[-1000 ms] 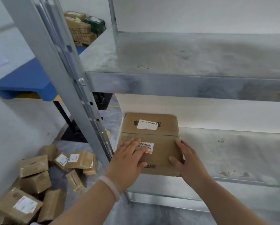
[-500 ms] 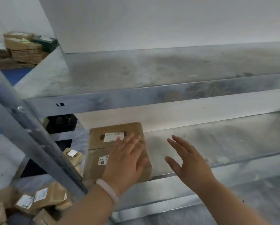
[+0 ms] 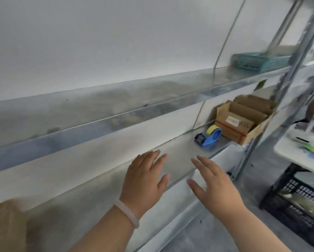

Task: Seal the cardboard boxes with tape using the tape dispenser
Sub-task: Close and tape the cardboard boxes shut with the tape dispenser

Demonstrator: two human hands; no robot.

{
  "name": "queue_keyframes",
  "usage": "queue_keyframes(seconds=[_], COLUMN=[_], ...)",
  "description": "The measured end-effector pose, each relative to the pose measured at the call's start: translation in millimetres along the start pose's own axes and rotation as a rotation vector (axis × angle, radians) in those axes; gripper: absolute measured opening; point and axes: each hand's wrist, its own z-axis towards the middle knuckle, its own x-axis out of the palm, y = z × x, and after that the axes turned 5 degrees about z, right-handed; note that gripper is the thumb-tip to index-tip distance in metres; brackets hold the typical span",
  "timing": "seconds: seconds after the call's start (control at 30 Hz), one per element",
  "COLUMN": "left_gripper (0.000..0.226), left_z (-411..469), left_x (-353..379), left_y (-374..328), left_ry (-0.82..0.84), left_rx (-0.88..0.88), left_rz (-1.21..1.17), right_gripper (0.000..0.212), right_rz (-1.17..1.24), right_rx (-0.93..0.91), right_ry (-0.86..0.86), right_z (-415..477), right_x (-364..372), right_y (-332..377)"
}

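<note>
A blue tape dispenser (image 3: 208, 137) with a yellowish tape roll lies on the lower metal shelf (image 3: 179, 151), to the right. Behind it stands an open cardboard box (image 3: 243, 120) holding flat cardboard pieces. A blurred brown cardboard box (image 3: 5, 224) shows at the bottom left edge. My left hand (image 3: 145, 180) and my right hand (image 3: 214, 182) hover over the shelf's front edge with fingers straight, holding nothing. Both are well left of and nearer than the dispenser.
An upper metal shelf (image 3: 98, 106) runs above, with a teal plastic basket (image 3: 261, 60) at its right end. A steel upright (image 3: 272, 110) stands right of the open box. Further right are a white table (image 3: 301, 153) and a black crate (image 3: 301, 202) on the floor.
The view has swung right along the shelf. My hands have left the labelled box, which now sits at the bottom left edge, and the tape dispenser has come into view.
</note>
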Motion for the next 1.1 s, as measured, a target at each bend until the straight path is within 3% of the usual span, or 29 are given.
queue_keyframes(seconds=[0.23,0.43,0.6,0.9,1.1], left_gripper=[0.051,0.053,0.052,0.052,0.052], left_z=[100,165,224,358,397], left_x=[82,154,228,342,392], left_y=[-128,-186,-203,-186,-189], left_ry=[0.013,0.045,0.048,0.162,0.236], left_rx=[0.144,0.218,0.24,0.165,0.147], left_rz=[-0.141,-0.219,-0.237,-0.256,-0.236], right_gripper=[0.072,0.071,0.071,0.07,0.07], right_rz=[-0.109,-0.087,-0.062,0.057,0.29], right_rx=[0.141,0.283,0.428,0.649,0.846], right_ry=[-0.069,-0.084,-0.042,-0.013,-0.088], right_z=[10,22,59,202,252], right_x=[-85,-111,-110,-93,-75], right_y=[-144,-229,-296,-405,-456])
